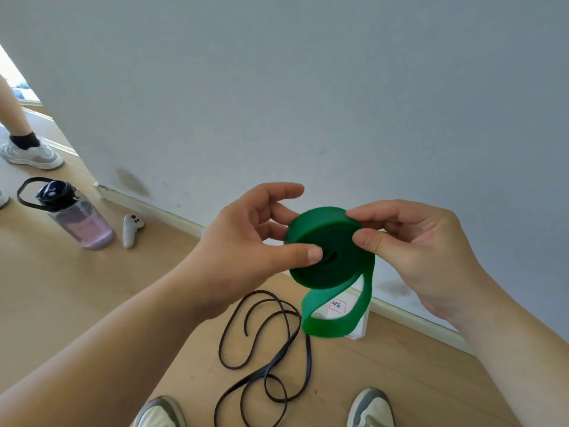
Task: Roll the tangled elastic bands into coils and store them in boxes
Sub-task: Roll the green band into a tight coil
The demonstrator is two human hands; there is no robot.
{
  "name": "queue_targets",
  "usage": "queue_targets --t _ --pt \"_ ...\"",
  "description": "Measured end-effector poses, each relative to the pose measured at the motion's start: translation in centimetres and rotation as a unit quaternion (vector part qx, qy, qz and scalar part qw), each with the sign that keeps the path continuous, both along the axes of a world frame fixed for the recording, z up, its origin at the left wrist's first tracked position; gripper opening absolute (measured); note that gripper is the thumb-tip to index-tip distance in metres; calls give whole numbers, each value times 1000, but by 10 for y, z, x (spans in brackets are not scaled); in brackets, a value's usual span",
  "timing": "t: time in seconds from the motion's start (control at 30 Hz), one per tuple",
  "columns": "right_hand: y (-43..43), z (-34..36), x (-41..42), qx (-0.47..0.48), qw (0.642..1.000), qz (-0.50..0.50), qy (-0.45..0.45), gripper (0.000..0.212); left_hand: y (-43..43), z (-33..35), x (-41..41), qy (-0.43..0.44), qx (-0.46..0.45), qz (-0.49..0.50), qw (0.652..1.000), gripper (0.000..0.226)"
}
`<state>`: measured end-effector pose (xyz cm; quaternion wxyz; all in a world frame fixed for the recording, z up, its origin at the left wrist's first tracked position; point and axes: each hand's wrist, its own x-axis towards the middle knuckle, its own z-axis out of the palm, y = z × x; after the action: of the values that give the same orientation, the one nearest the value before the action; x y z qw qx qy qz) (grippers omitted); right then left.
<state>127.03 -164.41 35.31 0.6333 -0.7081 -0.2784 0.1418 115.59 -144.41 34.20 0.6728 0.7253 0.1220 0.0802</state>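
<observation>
Pinches a smooth, flat green band (pixel 326 257), wound into a thick round coil, above the wooden floor: left hand (pixel 243 241) thumb pressed on its face, right hand (pixel 415 251) fingertips nipping the rim. Dangles a loose loop before a white box (pixel 362 325).

The coiled elastic band (pixel 326 251) is solid green; the loose elastic band (pixel 264 359) on the floor (pixel 92 288) is black. The box (pixel 360 329) is white, its label (pixel 337 306) red-edged with blue writing. The black-lidded water bottle (pixel 80 217) holds pale purple liquid. The floor is light wood grain.
</observation>
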Motion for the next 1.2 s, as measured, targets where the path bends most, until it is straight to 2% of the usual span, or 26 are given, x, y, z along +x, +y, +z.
queue_targets --t 0.07,0.17,0.23,0.37,0.47,0.53,0.63,0.77,0.9,1.0,1.07,1.2 --pt "2 -2 -2 -32 999 2 -17 35 -1 0 0 27 45 -17 998 64" --pt "4 -5 -5 -74 996 12 -41 33 -6 1 1 41 72 -22 996 37" --pt "3 -4 -5 -67 997 14 -31 33 -5 -1 2 34 71 -17 997 29" --pt "0 -2 -6 -48 997 55 -27 46 1 -5 1 3 29 4 1000 34" --pt "0 -1 -5 -21 999 35 -26 50 -3 -5 0 -16 18 9 1000 35" --pt "0 0 -5 -22 999 14 -36 48 -7 -5 1 -25 63 13 998 40" --pt "0 -3 -6 -68 995 0 -72 47 -9 -8 2 -78 178 4 981 54" --pt "1 -1 -9 -87 992 -12 -95 47 -10 -16 3 -127 218 -18 967 41" --pt "-2 -1 -7 -88 991 -47 -92 43 -10 -13 4 -101 172 -1 980 34" --pt "-1 -1 -11 -83 993 -33 -80 38 -11 -13 3 -70 149 0 986 28" --pt "-1 -1 -10 -56 996 -36 -56 33 -14 -12 3 -62 88 21 994 24" --pt "-2 -2 -5 -14 1000 -22 -1 40 -9 -8 5 -107 20 86 990 22"
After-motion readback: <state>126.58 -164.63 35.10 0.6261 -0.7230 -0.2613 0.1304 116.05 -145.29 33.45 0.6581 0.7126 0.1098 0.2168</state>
